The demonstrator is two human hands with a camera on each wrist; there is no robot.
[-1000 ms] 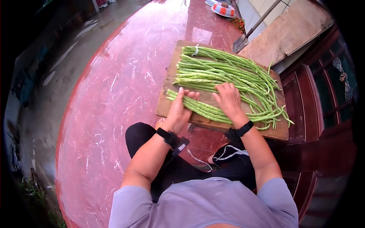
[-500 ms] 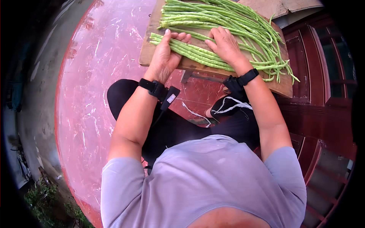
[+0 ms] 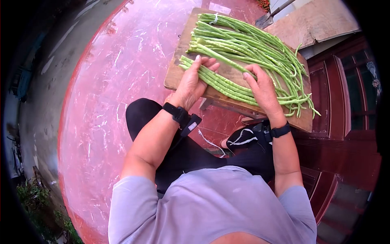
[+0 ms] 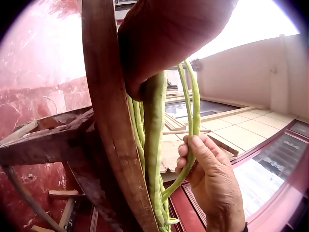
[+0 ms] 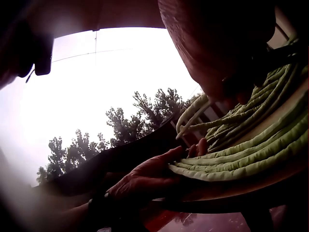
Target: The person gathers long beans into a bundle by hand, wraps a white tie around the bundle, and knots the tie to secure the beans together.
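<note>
Green long beans lie across a wooden board in the head view. The left hand [image 3: 190,86] grips a small bundle [image 3: 229,88] close to its left ends, at the board's near edge, thumb across the beans and fingertips showing beyond. Between thumb and fingers, the right hand [image 3: 265,90] pinches a couple of lifted beans [image 3: 222,61]; the left wrist view shows this right hand [image 4: 215,186] and the raised beans [image 4: 195,104] clearly. Behind them spreads a larger pile [image 3: 254,46], partly tied with a white string [image 3: 215,18]. In the right wrist view the left hand [image 5: 145,180] is beside the bundle's ends.
The board [image 3: 174,77] rests on a wooden stand over a glossy red floor [image 3: 122,101]. White string [image 3: 211,142] hangs near the person's legs. Dark red door panels [image 3: 325,93] stand at the right, with a plywood sheet [image 3: 313,24] and a shovel [image 3: 266,19] behind.
The right hand has moved right and toward the body, and now pinches beans lifted off the board. The left hand keeps its grip on the bundle. The head view tipped down, then partly back up.
</note>
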